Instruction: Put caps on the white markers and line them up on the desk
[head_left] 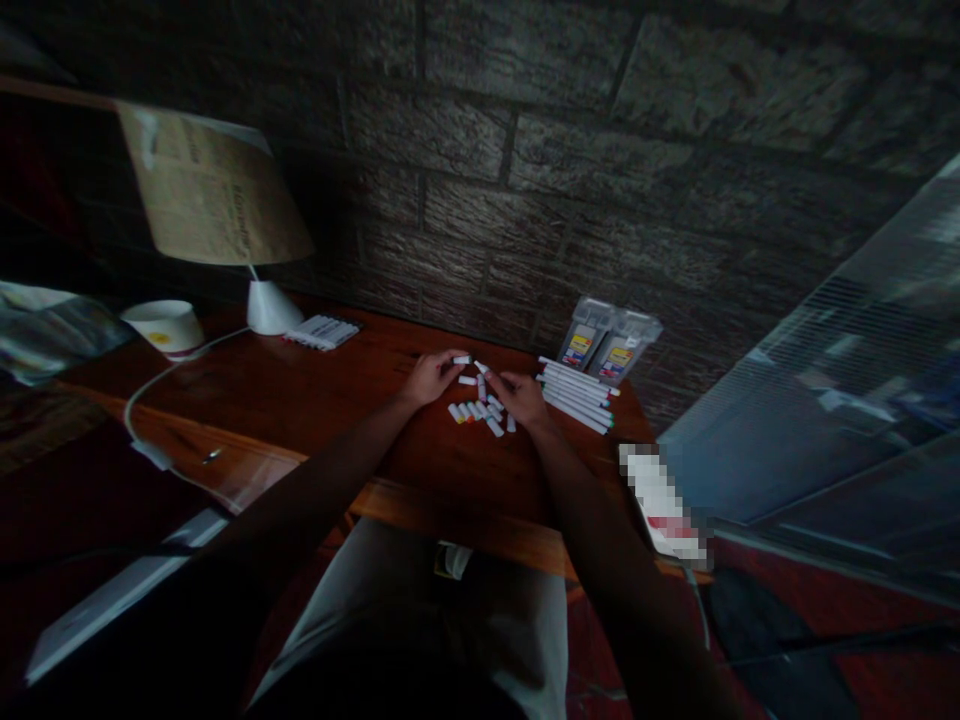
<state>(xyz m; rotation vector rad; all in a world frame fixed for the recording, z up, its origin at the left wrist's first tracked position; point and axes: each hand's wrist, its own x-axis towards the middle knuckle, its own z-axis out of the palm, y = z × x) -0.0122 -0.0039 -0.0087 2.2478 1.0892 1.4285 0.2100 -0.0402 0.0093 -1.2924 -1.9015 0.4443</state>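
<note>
My left hand [431, 378] is closed, pinching a short white marker cap [462, 360] between thumb and fingers. Just to its right, my right hand [520, 396] has its fingers closed on a white marker piece [481, 367] with a narrow end pointing toward the cap. The two pieces are apart. Below and between the hands, several short white caps [471, 411] with coloured ends lie loosely on the wooden desk [442, 470]. Beside my right hand, several long white markers [577, 398] lie side by side, some with red or green ends.
Two clear plastic cases [609, 340] stand against the stone wall. At the left are a row of white markers [322, 332], a lamp [274, 305], a paper cup [166, 328] and a white cable [139, 395]. A blurred white object [664, 505] lies at the desk's right edge.
</note>
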